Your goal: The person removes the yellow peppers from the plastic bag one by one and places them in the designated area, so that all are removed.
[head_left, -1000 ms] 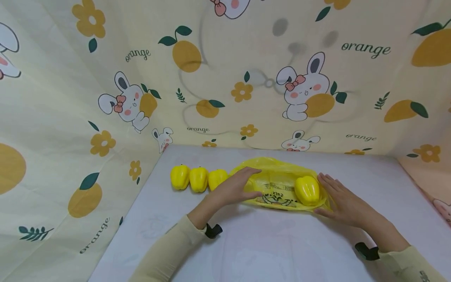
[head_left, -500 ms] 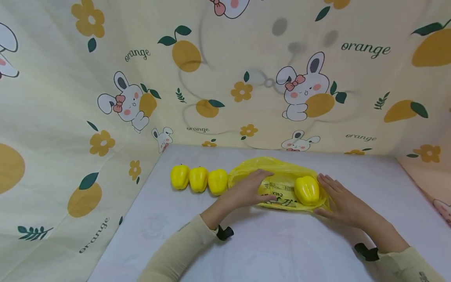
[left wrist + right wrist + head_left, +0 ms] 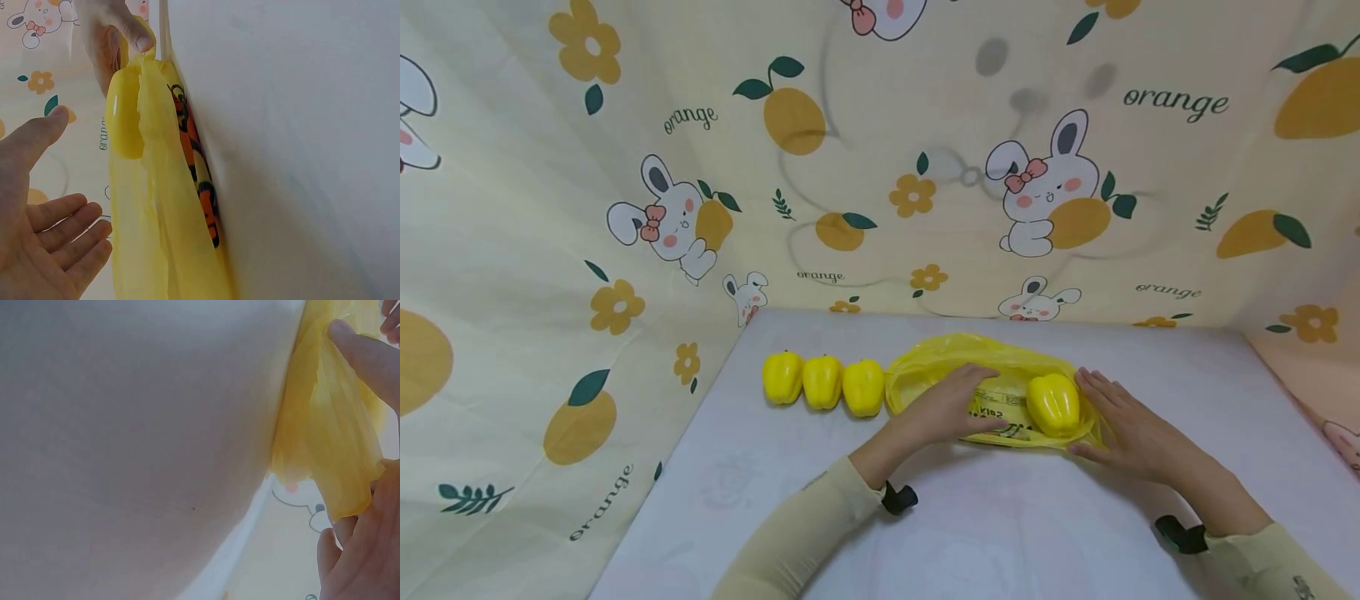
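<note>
A thin yellow plastic bag with dark print lies on the table with its mouth spread wide. One glossy yellow bell pepper sits inside at the right end. My left hand hovers over the bag's left half, fingers relaxed and apart, holding nothing. In the left wrist view its palm and spread fingers show beside the bag. My right hand rests against the bag's right end, fingers extended on the far side. In the right wrist view its thumb touches the yellow film.
Left of the bag stand three more yellow bell peppers in a row: the left one, the middle one and the right one. The white table backs onto a patterned cloth with rabbits and oranges.
My left hand has moved rightward over the bag, uncovering the rightmost pepper of the row. The right hand, bag and peppers stay where they were.
</note>
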Demonstrator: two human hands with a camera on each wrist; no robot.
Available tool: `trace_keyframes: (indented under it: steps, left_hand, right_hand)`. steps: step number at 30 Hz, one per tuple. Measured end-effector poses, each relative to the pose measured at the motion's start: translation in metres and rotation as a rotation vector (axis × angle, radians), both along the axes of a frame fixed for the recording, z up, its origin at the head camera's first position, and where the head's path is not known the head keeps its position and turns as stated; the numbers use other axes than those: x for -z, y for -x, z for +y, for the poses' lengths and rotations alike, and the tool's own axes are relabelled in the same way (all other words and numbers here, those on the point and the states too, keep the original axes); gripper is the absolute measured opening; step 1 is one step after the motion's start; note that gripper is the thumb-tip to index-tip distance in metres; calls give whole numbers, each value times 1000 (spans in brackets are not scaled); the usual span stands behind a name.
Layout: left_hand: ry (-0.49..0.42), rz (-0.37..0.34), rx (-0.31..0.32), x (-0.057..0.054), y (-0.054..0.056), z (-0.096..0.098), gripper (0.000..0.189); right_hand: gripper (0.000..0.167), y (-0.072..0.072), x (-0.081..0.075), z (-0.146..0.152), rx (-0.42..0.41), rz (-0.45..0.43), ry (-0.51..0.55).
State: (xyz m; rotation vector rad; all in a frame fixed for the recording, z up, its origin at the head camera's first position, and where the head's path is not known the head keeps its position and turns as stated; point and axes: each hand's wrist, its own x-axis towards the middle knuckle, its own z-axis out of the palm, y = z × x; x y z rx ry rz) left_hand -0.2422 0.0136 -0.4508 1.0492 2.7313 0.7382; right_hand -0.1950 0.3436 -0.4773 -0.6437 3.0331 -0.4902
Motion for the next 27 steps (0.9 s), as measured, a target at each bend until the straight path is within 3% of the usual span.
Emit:
trace_keyframes:
  steps: [27]
  left_hand:
    - [-38, -5, -75, 15, 1, 42, 80]
  right_hand:
    - [120, 1, 0, -2, 6, -21, -7]
